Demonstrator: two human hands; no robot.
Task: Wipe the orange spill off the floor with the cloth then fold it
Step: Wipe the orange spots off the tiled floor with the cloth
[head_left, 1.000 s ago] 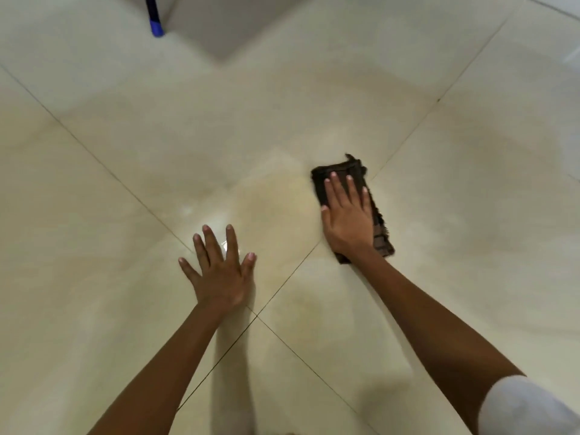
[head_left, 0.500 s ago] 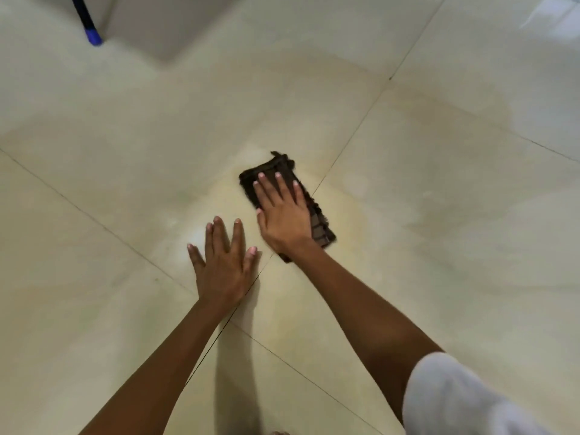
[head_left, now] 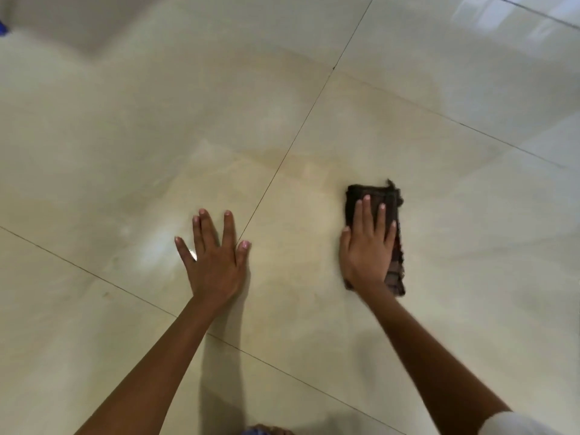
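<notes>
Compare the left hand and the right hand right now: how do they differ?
The left hand lies on bare floor; the right hand lies on the dark cloth. The left hand's fingers spread wide; the right hand's sit closer together. Both are flat, palm down.

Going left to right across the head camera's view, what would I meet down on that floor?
Small blue object at the top-left edge → left hand flat on the cream tiles → diagonal grout line → right hand pressing the dark brown folded cloth.

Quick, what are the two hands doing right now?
Left hand: open, flat on the floor, holding nothing.
Right hand: open, pressed flat on the dark cloth, not gripping it.
</notes>
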